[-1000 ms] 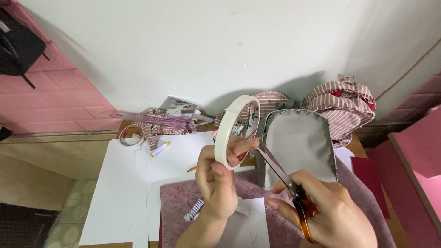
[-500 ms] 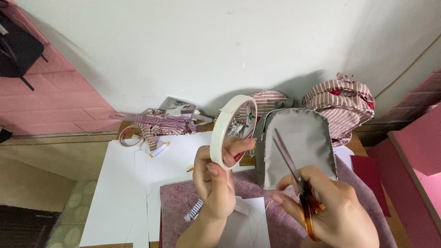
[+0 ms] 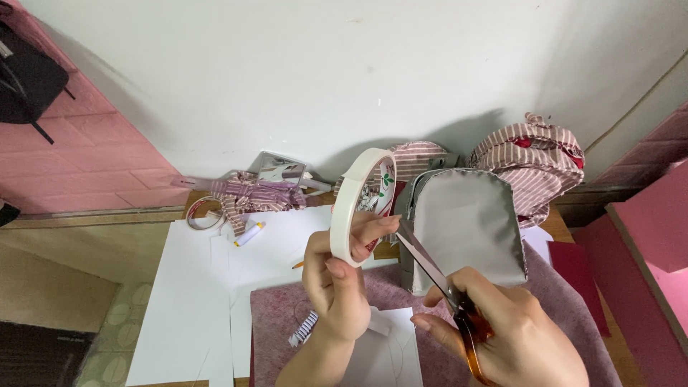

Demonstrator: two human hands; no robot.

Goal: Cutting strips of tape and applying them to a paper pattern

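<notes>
A person's two bare hands work over a cluttered table, seen from above. In the lower centre of the frame the left hand (image 3: 337, 287) grips a large roll of cream-coloured tape (image 3: 356, 206), holding it upright on edge, fingers hooked through the ring and thumb pressed on its outer face. At the lower right the right hand (image 3: 505, 337) is closed around the amber handles of a pair of scissors (image 3: 437, 276), whose blades point up and to the left, their tips just beside the left hand's fingers and the lower edge of the roll. Whether the blades touch the tape cannot be told.

Directly behind the scissors stands a grey fabric pouch (image 3: 466, 226) with a rounded top, blocking part of what lies behind it. Behind that, at the upper right, sits a pink-and-white striped bag (image 3: 534, 161). A second striped fabric piece (image 3: 419, 158) shows behind the roll. At centre left lies a bundle of striped cloth (image 3: 254, 193) beside a smaller tape ring (image 3: 204, 213) and a glue stick (image 3: 249, 233). White paper sheets (image 3: 193, 287) cover the table's left side, and a mauve felt mat (image 3: 276, 315) lies beneath the hands.
</notes>
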